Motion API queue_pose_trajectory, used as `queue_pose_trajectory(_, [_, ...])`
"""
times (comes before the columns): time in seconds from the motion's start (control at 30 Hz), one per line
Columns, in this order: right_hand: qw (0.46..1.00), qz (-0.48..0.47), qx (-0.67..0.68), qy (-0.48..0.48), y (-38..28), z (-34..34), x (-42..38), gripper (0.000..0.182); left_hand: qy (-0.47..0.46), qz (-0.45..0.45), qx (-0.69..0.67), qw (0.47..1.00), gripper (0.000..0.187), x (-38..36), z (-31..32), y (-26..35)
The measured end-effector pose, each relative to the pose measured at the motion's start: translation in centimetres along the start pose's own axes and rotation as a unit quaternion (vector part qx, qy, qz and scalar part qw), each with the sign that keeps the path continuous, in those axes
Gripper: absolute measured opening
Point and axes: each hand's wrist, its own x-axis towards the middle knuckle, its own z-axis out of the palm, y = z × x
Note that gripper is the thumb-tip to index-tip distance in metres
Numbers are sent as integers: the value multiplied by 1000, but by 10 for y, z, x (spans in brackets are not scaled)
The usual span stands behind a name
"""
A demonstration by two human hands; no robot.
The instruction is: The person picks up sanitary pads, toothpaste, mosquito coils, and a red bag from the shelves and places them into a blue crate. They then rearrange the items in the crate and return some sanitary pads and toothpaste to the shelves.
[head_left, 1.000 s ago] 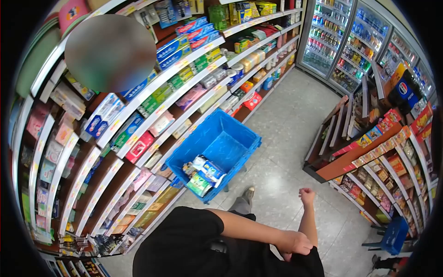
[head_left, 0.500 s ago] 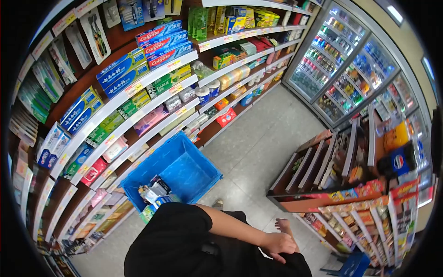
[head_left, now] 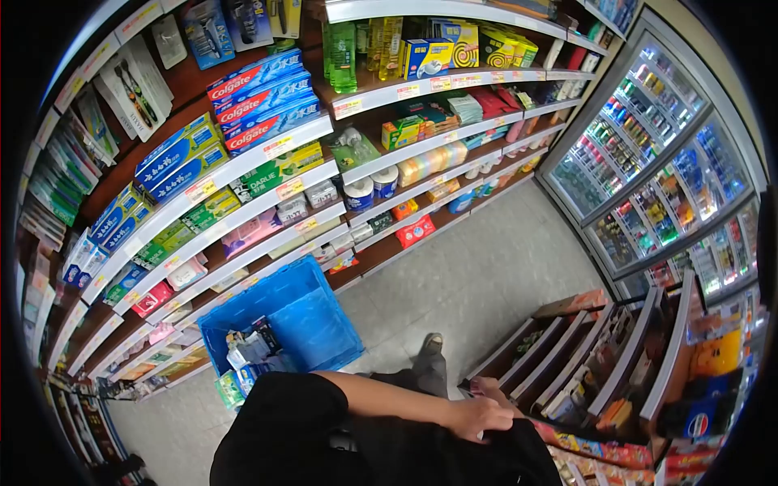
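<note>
My left hand (head_left: 480, 417) reaches across my body, its fingers curled on the cuff of my black right sleeve (head_left: 519, 454). Just beyond it my right hand (head_left: 486, 389) is partly hidden behind the left; it appears empty, with its fingers loose. Neither hand touches the goods. To the left of my hands, a blue crate (head_left: 316, 324) stands on the floor against the shelves, with several small packages (head_left: 258, 348) heaped in its near left corner.
Curved shelves with Colgate boxes (head_left: 263, 101), toothbrushes and tissue packs line the left. A glass-door drinks fridge (head_left: 640, 162) stands at the back right. Low snack shelves (head_left: 583, 364) are close on the right. My shoe (head_left: 433, 342) is on the grey floor.
The view has turned, so the crate sits lower left and the snack shelves nearer my hands. A foot and trouser leg show more ahead. Both hands stay together, the right less visible.
</note>
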Motion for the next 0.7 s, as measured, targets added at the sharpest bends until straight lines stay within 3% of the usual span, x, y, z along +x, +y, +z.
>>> queue_pose_trajectory(0.13, [994,-27,-92,-47,-79,-31,73,23,21,-34,18,999,38,53,-36,-44])
queue_pose_trajectory(0.37, [991,-116,-42,-52,-244,-77,111,27,58,-133,74,987,39,148,-62,-108])
queue_pose_trajectory(0.43, [989,-142,-27,-28,-266,-88,127,30,79,-151,71,983,40,157,-58,-126])
queue_pose_trajectory(0.63, [984,-123,-97,-90,-308,-77,169,37,94,-120,104,983,40,189,-95,-146])
queue_pose_trajectory(0.7, [976,-120,-142,-116,-313,-70,176,37,153,-114,106,976,36,182,-96,-162])
